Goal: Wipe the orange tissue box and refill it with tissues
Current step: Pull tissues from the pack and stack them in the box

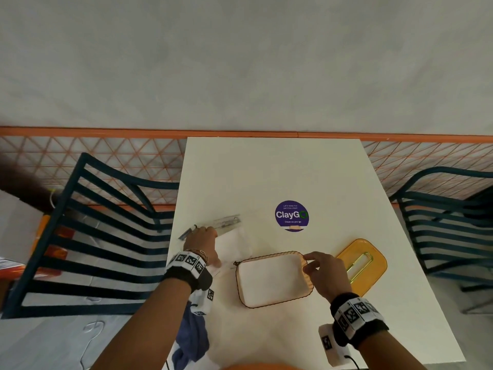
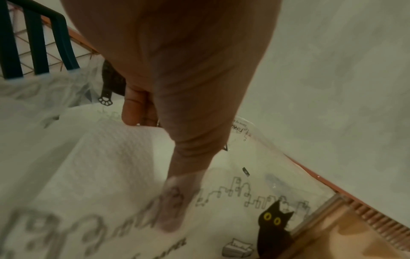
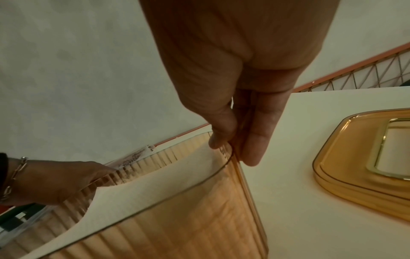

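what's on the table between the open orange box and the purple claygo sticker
Nothing: in the head view only bare white table lies between the orange box and the sticker.

A white rectangular counter [image 1: 306,169] carries a ribbed translucent orange tissue box [image 1: 274,300], its amber slotted lid [image 1: 373,260], a clear plastic tissue pack [image 1: 234,244], a crumpled blue cloth [image 1: 192,340] and a round purple sticker [image 1: 291,216].
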The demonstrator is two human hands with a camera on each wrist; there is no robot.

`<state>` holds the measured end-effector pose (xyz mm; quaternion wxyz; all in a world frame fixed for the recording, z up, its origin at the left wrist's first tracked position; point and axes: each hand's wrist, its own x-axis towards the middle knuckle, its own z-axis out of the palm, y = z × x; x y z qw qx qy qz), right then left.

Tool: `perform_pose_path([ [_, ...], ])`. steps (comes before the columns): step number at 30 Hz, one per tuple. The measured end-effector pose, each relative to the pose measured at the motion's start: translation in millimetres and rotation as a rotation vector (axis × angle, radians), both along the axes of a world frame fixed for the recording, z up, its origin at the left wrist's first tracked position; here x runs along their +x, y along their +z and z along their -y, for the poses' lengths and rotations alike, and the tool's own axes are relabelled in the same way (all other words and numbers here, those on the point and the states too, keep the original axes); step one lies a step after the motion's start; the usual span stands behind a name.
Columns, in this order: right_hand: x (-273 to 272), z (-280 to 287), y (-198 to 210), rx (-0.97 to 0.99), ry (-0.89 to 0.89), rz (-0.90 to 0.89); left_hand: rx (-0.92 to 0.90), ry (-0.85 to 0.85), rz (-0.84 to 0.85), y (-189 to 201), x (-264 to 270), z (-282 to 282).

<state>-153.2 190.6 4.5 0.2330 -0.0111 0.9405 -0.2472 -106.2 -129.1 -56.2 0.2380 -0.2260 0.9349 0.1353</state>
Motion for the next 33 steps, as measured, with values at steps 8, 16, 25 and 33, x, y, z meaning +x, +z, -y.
perform_pose_path([
  [8,3,1,2,0.010,-0.012,-0.024,-0.031,0.001,0.016,1,0,0],
  [16,3,2,1,0.017,-0.011,-0.020,0.014,-0.061,-0.003,1,2,-1],
  [25,-3,3,2,0.093,0.070,-0.015,0.288,0.015,-0.025,7,4,0],
  [33,-8,36,40,0.066,0.251,-0.221,0.461,0.057,-0.165,45,17,9],
])
